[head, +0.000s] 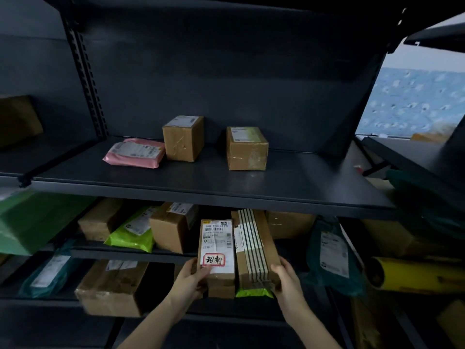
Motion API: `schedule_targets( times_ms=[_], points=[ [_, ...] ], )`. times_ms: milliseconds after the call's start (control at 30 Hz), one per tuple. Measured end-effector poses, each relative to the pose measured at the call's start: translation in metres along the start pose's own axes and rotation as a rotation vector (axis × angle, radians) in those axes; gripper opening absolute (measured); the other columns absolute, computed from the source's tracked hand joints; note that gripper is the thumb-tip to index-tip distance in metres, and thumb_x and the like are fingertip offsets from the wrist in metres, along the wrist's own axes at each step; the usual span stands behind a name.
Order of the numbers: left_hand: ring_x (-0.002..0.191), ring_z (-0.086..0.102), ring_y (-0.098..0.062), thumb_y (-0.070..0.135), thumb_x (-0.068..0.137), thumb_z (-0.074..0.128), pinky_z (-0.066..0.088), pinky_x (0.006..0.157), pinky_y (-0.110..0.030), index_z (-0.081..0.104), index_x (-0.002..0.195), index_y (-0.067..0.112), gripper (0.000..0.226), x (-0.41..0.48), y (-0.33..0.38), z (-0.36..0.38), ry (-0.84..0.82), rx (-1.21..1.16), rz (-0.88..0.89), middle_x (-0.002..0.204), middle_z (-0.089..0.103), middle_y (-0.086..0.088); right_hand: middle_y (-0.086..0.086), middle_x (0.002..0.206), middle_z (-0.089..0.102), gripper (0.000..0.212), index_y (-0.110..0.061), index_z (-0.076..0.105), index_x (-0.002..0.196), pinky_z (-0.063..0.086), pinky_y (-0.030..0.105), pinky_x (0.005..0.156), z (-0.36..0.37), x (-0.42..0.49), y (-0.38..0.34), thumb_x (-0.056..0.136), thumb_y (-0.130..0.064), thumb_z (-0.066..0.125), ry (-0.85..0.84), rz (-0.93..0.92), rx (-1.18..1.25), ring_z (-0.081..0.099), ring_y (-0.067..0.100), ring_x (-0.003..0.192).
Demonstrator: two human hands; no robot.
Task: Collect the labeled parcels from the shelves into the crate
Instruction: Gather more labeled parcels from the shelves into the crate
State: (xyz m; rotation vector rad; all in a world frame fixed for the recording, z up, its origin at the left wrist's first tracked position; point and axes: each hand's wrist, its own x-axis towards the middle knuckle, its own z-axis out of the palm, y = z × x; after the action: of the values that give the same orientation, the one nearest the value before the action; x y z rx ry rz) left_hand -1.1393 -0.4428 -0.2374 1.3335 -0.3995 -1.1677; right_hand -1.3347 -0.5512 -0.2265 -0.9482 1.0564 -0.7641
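Note:
I hold a stack of parcels in front of the lower shelves. My left hand [195, 274] grips a brown box with a white shipping label and a red-framed handwritten sticker [217, 250]. Beside it, my right hand [285, 275] grips a striped brown box [254, 245], with a lime-green mailer [253, 292] under it. On the upper shelf [201, 187] lie a pink mailer [134, 152] and two taped brown boxes, one at the middle [183, 138] and one to its right [246, 148]. No crate is in view.
Lower shelves hold several more parcels: a green mailer [130, 233], brown boxes [171, 229], a teal bag [332, 250], a yellow roll [412, 275] and a big green bag [30, 220] at left. Another dark rack [427, 162] stands at right.

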Motion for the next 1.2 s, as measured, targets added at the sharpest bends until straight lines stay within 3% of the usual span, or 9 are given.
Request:
schedule_targets(
  times_ms=[133, 333, 467, 567, 733, 833, 967, 1100, 1200],
  points=[
    [0.095, 0.064, -0.024, 0.013, 0.087, 0.063, 0.051, 0.068, -0.032, 0.044, 0.123, 0.015, 0.041, -0.005, 0.002, 0.009, 0.016, 0.006, 0.012, 0.108, 0.065, -0.011, 0.011, 0.112, 0.061, 0.031, -0.02, 0.048, 0.122, 0.048, 0.043, 0.09, -0.002, 0.009, -0.002, 0.091, -0.02, 0.051, -0.013, 0.03, -0.017, 0.058, 0.029, 0.103],
    [0.099, 0.063, -0.029, 0.017, 0.085, 0.066, 0.052, 0.087, -0.045, 0.041, 0.128, 0.014, 0.05, 0.001, -0.003, 0.0, 0.116, 0.052, -0.004, 0.107, 0.065, -0.011, 0.011, 0.113, 0.058, 0.04, -0.017, 0.046, 0.128, 0.047, 0.045, 0.093, 0.015, 0.035, 0.002, 0.09, -0.028, 0.054, 0.027, 0.123, -0.103, 0.057, 0.028, 0.1],
    [0.095, 0.064, -0.028, 0.016, 0.087, 0.063, 0.054, 0.075, -0.041, 0.04, 0.13, 0.01, 0.049, 0.007, -0.005, -0.005, 0.131, 0.06, -0.021, 0.106, 0.065, -0.011, 0.007, 0.108, 0.056, 0.031, -0.017, 0.05, 0.117, 0.041, 0.047, 0.1, 0.021, 0.047, 0.007, 0.09, -0.032, 0.053, 0.056, 0.159, -0.144, 0.052, 0.027, 0.101],
    [0.098, 0.064, -0.032, 0.016, 0.087, 0.062, 0.053, 0.062, -0.035, 0.039, 0.133, 0.009, 0.052, 0.012, -0.004, -0.009, 0.142, 0.046, -0.04, 0.111, 0.064, -0.015, 0.006, 0.11, 0.053, 0.026, -0.018, 0.049, 0.114, 0.041, 0.039, 0.096, 0.023, 0.048, 0.006, 0.092, -0.032, 0.051, 0.08, 0.134, -0.195, 0.05, 0.024, 0.1],
    [0.103, 0.062, -0.032, 0.015, 0.087, 0.062, 0.053, 0.084, -0.045, 0.039, 0.134, 0.011, 0.053, 0.017, -0.002, -0.014, 0.134, 0.022, -0.044, 0.114, 0.063, -0.015, 0.014, 0.134, 0.046, 0.055, -0.014, 0.039, 0.137, 0.038, 0.037, 0.099, 0.028, 0.046, 0.005, 0.09, -0.038, 0.052, 0.197, -0.229, -0.744, 0.043, 0.028, 0.122],
    [0.103, 0.062, -0.033, 0.015, 0.088, 0.062, 0.054, 0.074, -0.041, 0.04, 0.133, 0.009, 0.051, 0.017, 0.001, -0.016, 0.124, 0.018, -0.044, 0.114, 0.062, -0.017, 0.014, 0.149, 0.026, 0.07, -0.022, 0.025, 0.144, 0.034, 0.039, 0.108, 0.049, 0.043, -0.003, 0.087, -0.056, 0.046, 0.213, -0.395, -1.179, 0.026, 0.029, 0.136],
    [0.099, 0.062, -0.03, 0.014, 0.088, 0.06, 0.053, 0.068, -0.036, 0.041, 0.131, 0.009, 0.047, 0.016, 0.003, -0.021, 0.102, 0.004, -0.03, 0.112, 0.063, -0.015, 0.022, 0.153, 0.005, 0.088, -0.026, 0.012, 0.147, 0.025, 0.045, 0.111, 0.077, 0.042, -0.004, 0.078, -0.073, 0.041, 0.135, -0.287, -1.549, 0.017, 0.038, 0.138],
    [0.095, 0.062, -0.024, 0.014, 0.088, 0.061, 0.051, 0.068, -0.034, 0.039, 0.133, 0.011, 0.05, 0.016, 0.004, -0.03, 0.1, 0.002, -0.009, 0.108, 0.063, -0.01, 0.02, 0.148, 0.017, 0.088, -0.032, 0.015, 0.144, 0.036, 0.039, 0.101, 0.078, 0.043, -0.005, 0.073, -0.065, 0.056, 0.151, -0.22, -1.471, 0.03, 0.038, 0.128],
    [0.093, 0.061, -0.022, 0.016, 0.087, 0.062, 0.05, 0.068, -0.033, 0.038, 0.135, 0.011, 0.054, 0.018, 0.005, -0.035, 0.11, 0.006, 0.008, 0.106, 0.063, -0.008, 0.014, 0.134, 0.042, 0.075, -0.033, 0.03, 0.138, 0.041, 0.039, 0.098, 0.068, 0.045, -0.006, 0.074, -0.05, 0.065, 0.082, -0.159, -0.921, 0.043, 0.034, 0.118]
  ],
)
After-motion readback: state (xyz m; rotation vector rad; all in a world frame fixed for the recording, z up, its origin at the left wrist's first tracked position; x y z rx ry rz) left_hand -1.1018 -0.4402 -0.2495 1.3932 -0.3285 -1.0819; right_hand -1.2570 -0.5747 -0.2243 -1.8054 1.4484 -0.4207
